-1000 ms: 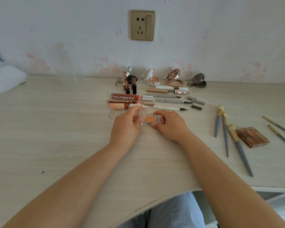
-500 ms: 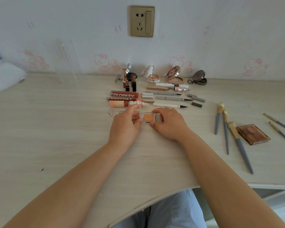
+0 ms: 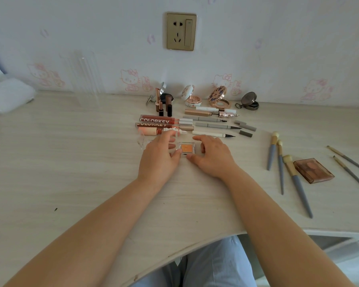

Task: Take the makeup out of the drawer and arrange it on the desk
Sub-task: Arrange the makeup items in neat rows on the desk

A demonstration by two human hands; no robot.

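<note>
We are now loosening the right hand [image 3: 211, 156] from the orange eyeshadow pan [image 3: 187, 147], fingers spreading wide, while the left hand [image 3: 161, 156] is still pinching its edge on the bench [image 3: 71, 162].

Soft, even daylight fills my view; the pale tabletop [image 3: 50, 162] shows only faint shadows under my forearms. No harsh glare. Wide-angle bending curves the tabletop edge, and the corners look slightly soft.

"COLORKEY" is printed on the upper lip gloss tube [image 3: 159, 120].
</note>
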